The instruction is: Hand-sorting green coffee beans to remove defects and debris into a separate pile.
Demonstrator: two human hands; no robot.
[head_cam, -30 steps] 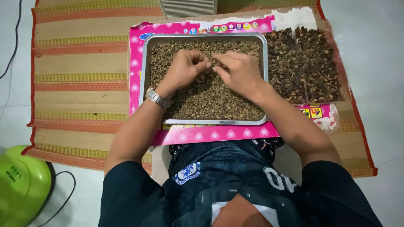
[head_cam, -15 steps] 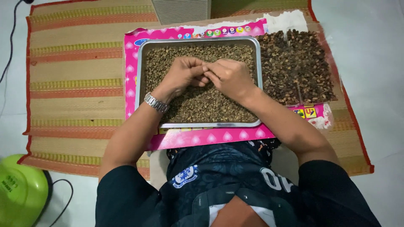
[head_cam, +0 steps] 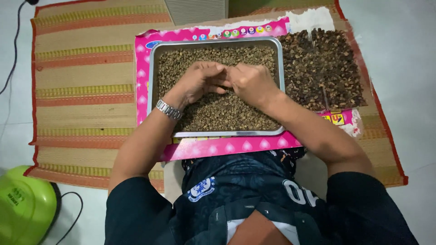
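Both my hands are over the middle of the metal tray [head_cam: 151, 81], which is filled edge to edge with small greenish-brown beans [head_cam: 213, 111]. My left hand [head_cam: 196, 81], with a steel wristwatch [head_cam: 168, 110] on that wrist, meets my right hand [head_cam: 252, 83] fingertip to fingertip above the bean layer. The fingers of both are curled and drawn together at one spot, as if working on a single bean or a small bit of husk; whatever lies between the tips is too small to make out, so I cannot tell what is pinched.

The tray rests on a pink printed sheet [head_cam: 227, 146], which lies on a striped woven mat [head_cam: 86, 68] on the floor. Just beside the tray, on my right, a spread of darker, rougher brown pieces [head_cam: 322, 68] covers the sheet. A green appliance [head_cam: 22, 206] sits well apart at my lower left.

Judgement: the step in hand is picking through the beans, one piece at a time. The next move calls for a fine fingertip grip and a short carry clear of the tray rim without scattering the layer.
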